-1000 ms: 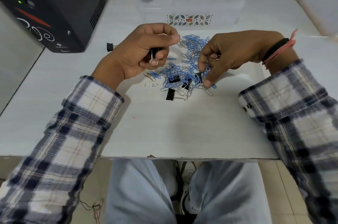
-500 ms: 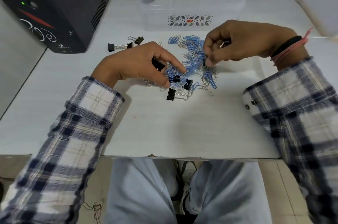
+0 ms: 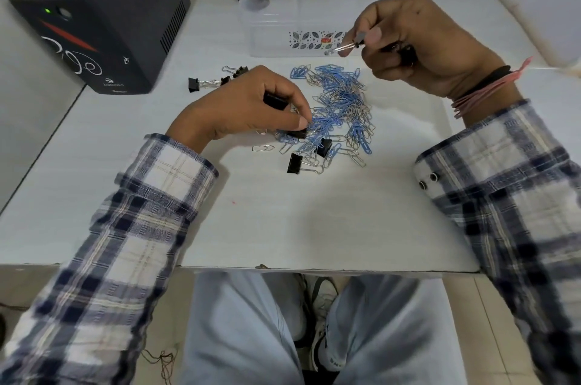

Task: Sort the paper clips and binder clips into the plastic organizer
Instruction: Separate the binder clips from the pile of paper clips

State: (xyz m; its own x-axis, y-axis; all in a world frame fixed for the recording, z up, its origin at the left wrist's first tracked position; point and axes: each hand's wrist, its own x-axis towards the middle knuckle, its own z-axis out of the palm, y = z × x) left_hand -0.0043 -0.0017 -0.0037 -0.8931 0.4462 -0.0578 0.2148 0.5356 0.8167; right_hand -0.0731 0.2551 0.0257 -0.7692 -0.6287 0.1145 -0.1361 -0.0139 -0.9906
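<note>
A pile of blue and silver paper clips [image 3: 341, 108] lies mid-table with black binder clips [image 3: 294, 163] at its near edge. My left hand [image 3: 242, 106] rests on the pile's left side, holding a black binder clip [image 3: 275, 100] in its fingers while the fingertips touch another one [image 3: 297, 133]. My right hand [image 3: 418, 41] is raised in front of the clear plastic organizer [image 3: 283, 45], pinching a small binder clip [image 3: 356, 40] with its wire handles pointing left; more dark clips show in its palm.
A black power unit [image 3: 100, 16] with a green light stands at the back left, its cable running behind. Some binder clips [image 3: 217, 79] lie beside it, left of the pile. The table's front edge [image 3: 314, 268] is above my knees.
My right hand has lifted from the pile with a binder clip and moved up toward the organizer. My left hand came down from a raised position onto the pile's left side.
</note>
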